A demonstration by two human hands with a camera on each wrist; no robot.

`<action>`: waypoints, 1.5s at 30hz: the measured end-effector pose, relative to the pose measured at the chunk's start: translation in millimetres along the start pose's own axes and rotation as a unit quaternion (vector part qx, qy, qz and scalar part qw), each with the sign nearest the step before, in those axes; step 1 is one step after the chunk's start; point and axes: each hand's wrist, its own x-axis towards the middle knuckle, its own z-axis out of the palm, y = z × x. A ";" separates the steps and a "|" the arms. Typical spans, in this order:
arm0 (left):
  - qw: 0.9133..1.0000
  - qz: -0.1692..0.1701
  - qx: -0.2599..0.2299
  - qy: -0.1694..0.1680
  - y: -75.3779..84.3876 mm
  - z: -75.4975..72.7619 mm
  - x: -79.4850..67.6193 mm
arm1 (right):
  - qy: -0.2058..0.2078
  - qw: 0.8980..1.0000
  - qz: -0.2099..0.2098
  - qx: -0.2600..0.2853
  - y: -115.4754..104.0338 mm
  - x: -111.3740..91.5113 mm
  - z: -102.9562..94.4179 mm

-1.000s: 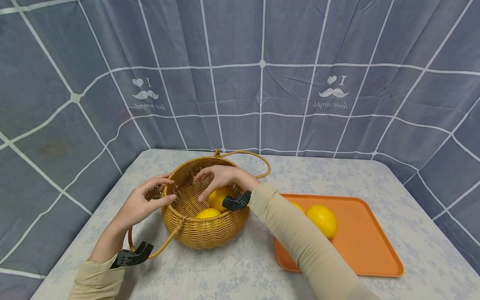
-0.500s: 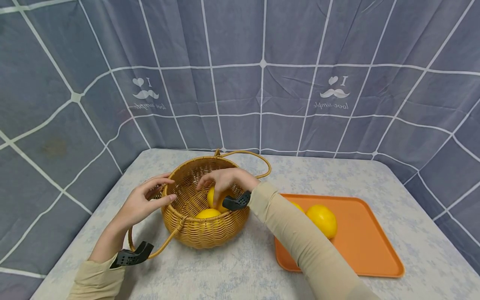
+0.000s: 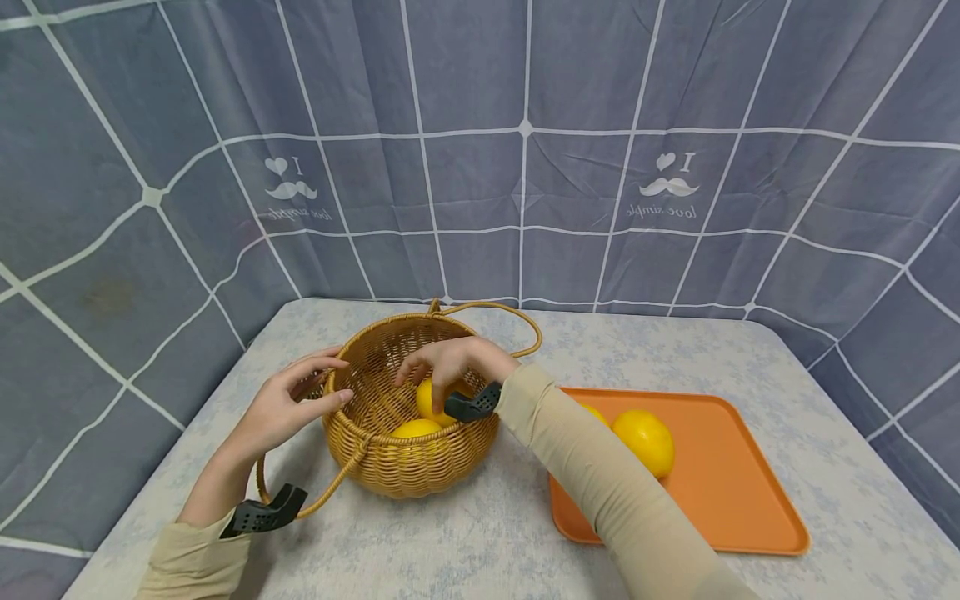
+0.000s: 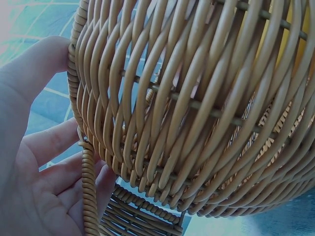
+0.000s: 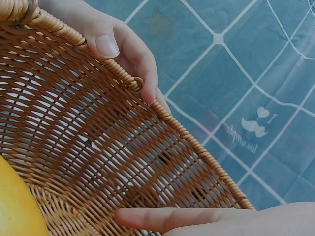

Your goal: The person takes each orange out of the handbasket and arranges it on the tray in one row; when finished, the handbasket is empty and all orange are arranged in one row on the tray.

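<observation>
Fruit (image 3: 424,402) sits in basket (image 3: 412,472), beneath right hand (image 3: 450,360); cannot tell whether hand grasps it. Left hand (image 3: 283,402) grips basket at rim. Tray (image 3: 723,475) lies right of both hands.

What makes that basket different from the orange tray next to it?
The basket is deep and round, while the tray is shallow and roughly rectangular, with rounded corners. The basket is woven and golden brown; the tray is smooth and orange. The left hand holds the basket's rim, but neither hand holds the tray. Both stand on the table and contain yellow fruit.
</observation>
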 end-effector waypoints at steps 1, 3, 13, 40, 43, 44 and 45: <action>1.000 0.000 0.000 0.000 0.1 -0.1 0.2 | -0.004 1.000 0.000 0.005 -0.1 0.0 -0.1; 1.000 -0.001 0.001 -0.001 0.5 -0.1 0.4 | -0.009 1.000 -0.002 0.001 -0.6 -0.3 -0.3; 1.000 -0.002 0.003 0.001 1.2 -0.1 1.3 | 0.018 0.999 -0.032 -0.027 -1.6 -3.4 -1.4; 1.000 -0.013 0.007 -0.012 -1.3 0.6 0.8 | 0.143 0.976 -0.147 0.072 -2.9 -17.9 -1.6; 1.000 -0.013 0.010 -0.010 -1.4 -0.4 0.6 | 0.147 0.971 -0.172 0.082 -4.0 -27.3 -2.6; 1.000 -0.012 0.010 -0.009 -1.5 -0.7 0.5 | 0.147 0.969 -0.181 0.085 -4.2 -30.9 -2.8; 1.000 -0.010 0.009 -0.008 -1.6 -0.9 0.5 | 0.150 0.967 -0.190 0.085 -4.4 -34.9 -3.0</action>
